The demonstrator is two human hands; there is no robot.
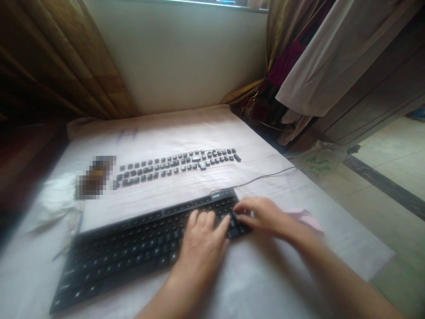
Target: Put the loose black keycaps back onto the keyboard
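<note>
A black keyboard (pixel 133 248) lies at a slant across the white-covered table, its right end farther off. My left hand (pixel 203 235) rests palm down on its right part, fingers stretched out and thumb apart toward the number pad. Over the number pad, my right hand (pixel 262 215) bends its fingers and thumb close together at the keys; what is between the tips, if anything, is too blurred to make out. Behind the keyboard, loose black keycaps (pixel 159 166) lie in several long rows. A larger pale-looking keycap (pixel 202 165) is among them.
A thin cable (pixel 265 176) runs from the keyboard over the table's right edge. Pink cloth (pixel 307 220) lies beside my right wrist. At left are a white crumpled bag (pixel 58 199) and a pixelated brown item (pixel 96 177). Curtains and hanging clothes frame the far side.
</note>
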